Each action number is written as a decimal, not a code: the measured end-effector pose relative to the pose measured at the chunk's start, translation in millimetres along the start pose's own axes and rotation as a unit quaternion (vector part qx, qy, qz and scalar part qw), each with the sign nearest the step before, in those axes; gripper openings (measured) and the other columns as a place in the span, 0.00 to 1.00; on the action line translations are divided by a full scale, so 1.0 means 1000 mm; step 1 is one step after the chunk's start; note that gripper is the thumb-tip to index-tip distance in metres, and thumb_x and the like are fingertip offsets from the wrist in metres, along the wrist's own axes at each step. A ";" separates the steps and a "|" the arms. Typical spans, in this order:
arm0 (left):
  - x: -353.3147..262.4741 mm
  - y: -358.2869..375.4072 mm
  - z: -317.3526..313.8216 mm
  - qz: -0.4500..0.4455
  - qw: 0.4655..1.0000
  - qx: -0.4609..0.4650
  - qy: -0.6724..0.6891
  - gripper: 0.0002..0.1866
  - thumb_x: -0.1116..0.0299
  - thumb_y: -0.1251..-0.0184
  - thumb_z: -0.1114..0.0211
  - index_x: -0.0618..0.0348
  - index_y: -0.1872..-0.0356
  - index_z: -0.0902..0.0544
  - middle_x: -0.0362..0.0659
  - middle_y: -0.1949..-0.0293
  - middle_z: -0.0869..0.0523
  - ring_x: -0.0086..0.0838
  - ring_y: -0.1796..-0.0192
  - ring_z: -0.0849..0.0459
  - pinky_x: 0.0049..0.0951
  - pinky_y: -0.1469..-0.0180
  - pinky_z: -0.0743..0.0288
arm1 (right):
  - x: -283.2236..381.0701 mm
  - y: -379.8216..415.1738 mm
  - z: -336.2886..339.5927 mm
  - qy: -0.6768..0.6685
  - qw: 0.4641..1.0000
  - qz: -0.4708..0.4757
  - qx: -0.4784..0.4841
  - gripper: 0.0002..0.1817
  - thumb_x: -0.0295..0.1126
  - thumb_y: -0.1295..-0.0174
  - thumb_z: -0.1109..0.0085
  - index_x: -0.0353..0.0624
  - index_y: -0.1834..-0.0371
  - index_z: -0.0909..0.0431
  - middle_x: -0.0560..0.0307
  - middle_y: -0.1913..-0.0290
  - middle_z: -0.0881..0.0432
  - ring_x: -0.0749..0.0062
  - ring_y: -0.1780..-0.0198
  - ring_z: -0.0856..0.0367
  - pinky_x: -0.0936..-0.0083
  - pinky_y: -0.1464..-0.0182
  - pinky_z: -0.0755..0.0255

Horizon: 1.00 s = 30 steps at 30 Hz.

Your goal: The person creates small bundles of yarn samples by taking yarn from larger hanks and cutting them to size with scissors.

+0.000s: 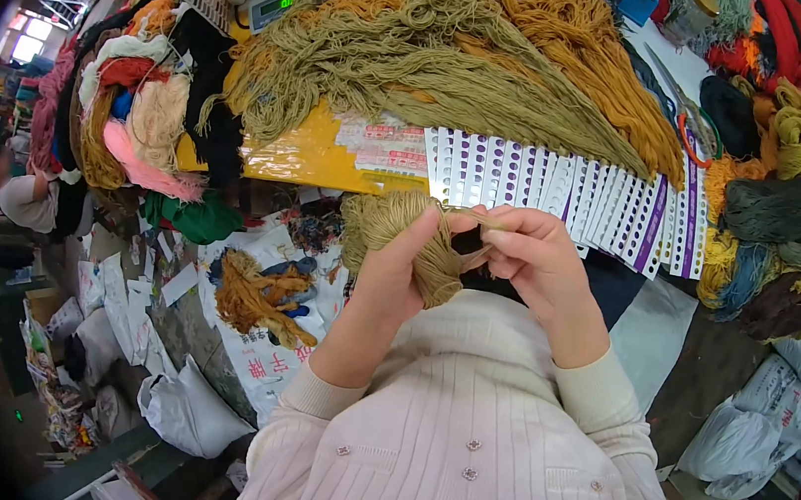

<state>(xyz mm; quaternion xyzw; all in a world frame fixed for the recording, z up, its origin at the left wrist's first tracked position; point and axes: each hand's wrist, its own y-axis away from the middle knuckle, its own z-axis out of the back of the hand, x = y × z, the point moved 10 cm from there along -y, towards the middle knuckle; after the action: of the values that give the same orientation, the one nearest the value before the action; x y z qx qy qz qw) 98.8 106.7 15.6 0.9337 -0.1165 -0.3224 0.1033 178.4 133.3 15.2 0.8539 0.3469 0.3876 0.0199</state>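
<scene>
My left hand [396, 268] is wrapped round a bundle of olive-tan yarn [379, 222], just in front of the table edge. The fingers of my right hand [532, 256] pinch a few strands drawn out from that bundle's right side. Beyond both hands, a large heap of olive-green yarn [460, 87] lies across the table, with golden-brown yarn [586, 43] behind it. White cards with rows of punched holes [552, 194] fan out along the near edge, partly under the heap.
Scissors [695, 131] with orange-red handles lie at the right. A scale [280, 5] stands at the back left. Coloured yarn hanks [157, 115] hang at the left, more hanks [785, 212] at the right. White bags [191, 409] sit on the floor; another person [27, 199] is at far left.
</scene>
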 end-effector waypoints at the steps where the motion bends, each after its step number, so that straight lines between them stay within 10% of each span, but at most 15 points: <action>1: 0.000 0.001 -0.003 0.012 1.000 0.013 0.024 0.19 0.61 0.35 0.58 0.68 0.56 0.28 0.50 0.53 0.27 0.33 0.51 0.27 0.35 0.51 0.31 | -0.003 0.001 0.004 -0.028 1.000 -0.011 0.003 0.05 0.24 0.48 0.48 0.34 0.69 0.26 0.62 0.76 0.26 0.87 0.82 0.38 0.91 0.80 0.46; 14: 0.006 0.004 -0.018 0.036 0.998 0.045 0.015 0.25 0.57 0.34 0.65 0.68 0.47 0.36 0.48 0.48 0.31 0.30 0.48 0.31 0.34 0.49 0.33 | -0.011 -0.003 -0.005 0.087 0.996 -0.016 -0.028 0.05 0.26 0.50 0.46 0.35 0.73 0.24 0.69 0.82 0.31 0.93 0.85 0.43 0.93 0.82 0.43; 30: 0.013 0.002 0.004 0.035 0.999 0.004 0.028 0.12 0.66 0.37 0.54 0.62 0.62 0.26 0.46 0.56 0.25 0.31 0.55 0.26 0.37 0.52 0.31 | -0.012 0.003 -0.009 -0.047 0.994 -0.086 0.057 0.01 0.22 0.51 0.49 0.36 0.77 0.29 0.64 0.74 0.27 0.90 0.86 0.46 0.90 0.82 0.45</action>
<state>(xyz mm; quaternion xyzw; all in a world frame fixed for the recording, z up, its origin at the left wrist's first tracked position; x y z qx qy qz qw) 106.2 100.4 5.7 0.9383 -0.1472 -0.2917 0.1135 168.5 121.0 14.8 0.8379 0.4389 0.3238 0.0206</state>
